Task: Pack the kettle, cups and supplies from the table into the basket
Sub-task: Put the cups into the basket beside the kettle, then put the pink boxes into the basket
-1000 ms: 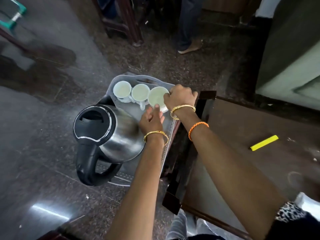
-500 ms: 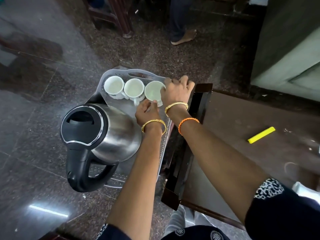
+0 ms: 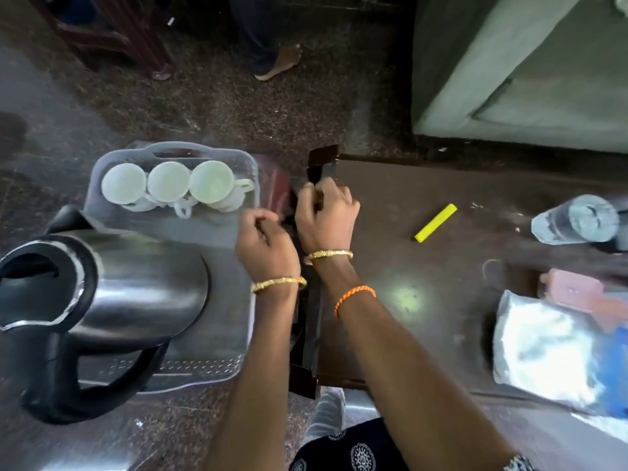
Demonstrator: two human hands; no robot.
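- Steel and black plastic made up the kettle, which stood in the near half of the basket, its black handle at the near end and its lid towards the left.
- The basket was a pale, translucent grey plastic one, sitting on the dark speckled floor just beside the left edge of the table.
- Three white cups stood upright in a row along the basket's far end, touching one another, with their handles turned towards the near side and the right.
- The left hand hung over the basket's right rim with fingers curled in; whether it held anything could not be told.
- The right hand was at the table's far left corner, fingers bent around the dark raised edge; the blur hid how firm that grip was.
- Both wrists wore a gold bangle, and the right forearm also carried an orange thread band.
- A yellow stick-shaped item lay tilted on the bare brown table top, well apart from the hands.
- At the table's right edge stood a clear lidded jar, blurred.
- Nearer along the same edge lay a silvery plastic packet with a pinkish box just beyond it.
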